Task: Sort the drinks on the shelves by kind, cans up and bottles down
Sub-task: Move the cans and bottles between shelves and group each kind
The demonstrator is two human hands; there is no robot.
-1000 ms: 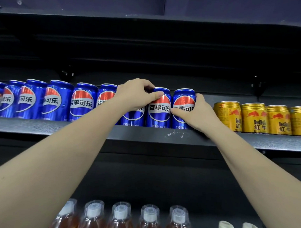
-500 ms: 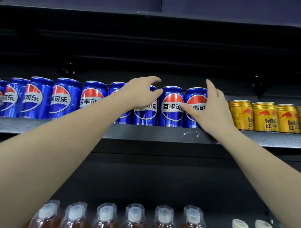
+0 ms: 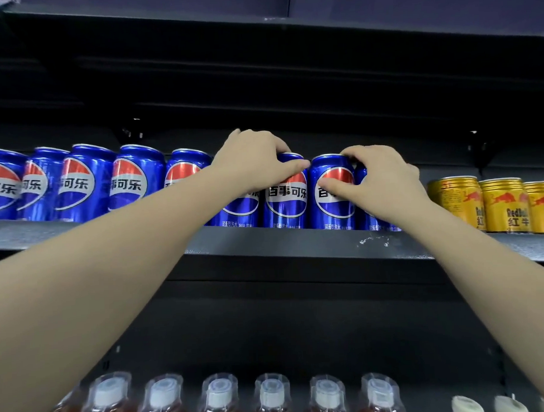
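Both hands are up on the top shelf (image 3: 265, 241). The left hand (image 3: 256, 158) curls over one blue can (image 3: 287, 194) and the right hand (image 3: 376, 177) pinches the next can (image 3: 334, 203). The cans stand packed tight, so a hard tug might knock one off the edge.

pepsi cans (image 3: 79, 184) left of red bull cans (image 3: 502, 205), bottles (image 3: 219, 398) on the shelf below.

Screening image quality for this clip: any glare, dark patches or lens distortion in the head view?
Head view: sharp in the centre; sheen streaks on the blue cans; the recess above the upper shelf is nearly black; wide-angle bowing curves the shelf edge and stretches the forearms; bottles cropped at the bottom.
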